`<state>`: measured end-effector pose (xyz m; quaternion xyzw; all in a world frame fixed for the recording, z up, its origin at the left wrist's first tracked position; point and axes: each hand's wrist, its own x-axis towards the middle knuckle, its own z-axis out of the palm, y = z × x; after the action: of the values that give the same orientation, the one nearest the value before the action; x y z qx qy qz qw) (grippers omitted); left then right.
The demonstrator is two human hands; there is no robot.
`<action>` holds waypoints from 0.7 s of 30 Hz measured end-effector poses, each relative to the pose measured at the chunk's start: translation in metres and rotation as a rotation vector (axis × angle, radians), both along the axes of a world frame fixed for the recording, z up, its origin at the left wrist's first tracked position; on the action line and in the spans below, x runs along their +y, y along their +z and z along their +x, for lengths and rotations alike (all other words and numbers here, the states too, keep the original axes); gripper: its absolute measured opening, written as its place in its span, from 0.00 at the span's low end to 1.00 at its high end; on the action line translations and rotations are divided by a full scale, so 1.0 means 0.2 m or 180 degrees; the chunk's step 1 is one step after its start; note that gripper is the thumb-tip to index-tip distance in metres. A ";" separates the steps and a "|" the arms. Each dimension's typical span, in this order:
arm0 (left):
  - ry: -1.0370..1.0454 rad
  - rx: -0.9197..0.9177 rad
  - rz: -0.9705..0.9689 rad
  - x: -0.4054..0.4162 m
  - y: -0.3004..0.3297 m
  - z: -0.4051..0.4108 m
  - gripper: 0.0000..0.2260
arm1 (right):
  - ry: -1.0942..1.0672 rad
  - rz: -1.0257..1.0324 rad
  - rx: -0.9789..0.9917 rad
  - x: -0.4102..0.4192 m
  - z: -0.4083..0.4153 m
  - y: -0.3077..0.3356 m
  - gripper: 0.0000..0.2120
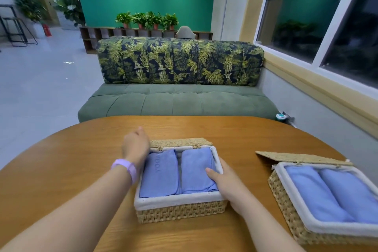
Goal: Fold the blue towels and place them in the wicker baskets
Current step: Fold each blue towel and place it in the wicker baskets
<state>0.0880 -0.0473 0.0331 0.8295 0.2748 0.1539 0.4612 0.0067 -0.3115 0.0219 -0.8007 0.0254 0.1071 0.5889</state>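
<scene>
**Both baskets look full, lids are the sketchy part**

Forearms come in from the bottom edge, one on each side of the near wicker basket [180, 208] sitting mid-surface. Left hand [136, 146] is up at the basket's far-left corner by the lid [181, 141], which is flopped open behind it. I can't tell what its fingers are doing, they're hidden behind the hand. Right hand [226, 183] rests on the basket's right rim, fingers relaxed, thumb touching the right-hand folded blue towel [195, 170]. Another towel [158, 174] lies just left of it. Right of this basket, a second wicker basket [302, 225] holds two more towels, lid open too.

My guess on risks: swing the lid shut and it could catch the thumb or drag a towel corner out of its fold. The second basket sits near the surface's edge, so a bump could tip it off.

Writing: there's faint embossed lettering on the left towel, too soft to read.
</scene>
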 end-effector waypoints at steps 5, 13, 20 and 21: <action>-0.0236 0.0975 -0.2074 0.13 -0.11 0.14 0.12 | -0.0035 0.0430 -0.0186 0.00 -0.01 0.00 0.22; -0.1086 -0.0010 -0.1731 0.14 0.15 0.11 0.12 | -0.0644 0.0604 0.0091 0.02 0.00 -0.02 0.27; -0.2089 -0.0889 0.0264 0.18 0.36 -0.26 0.07 | -0.0784 0.1545 0.0560 0.01 0.05 -0.06 0.37; -0.2239 -0.0967 0.0510 0.19 0.36 -0.33 0.08 | -0.0769 0.1794 0.0690 0.00 0.06 -0.05 0.38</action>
<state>0.0217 -0.0093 0.1056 0.8742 -0.1105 0.1284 0.4550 0.0185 -0.3111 0.0121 -0.5812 0.1521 0.1240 0.7897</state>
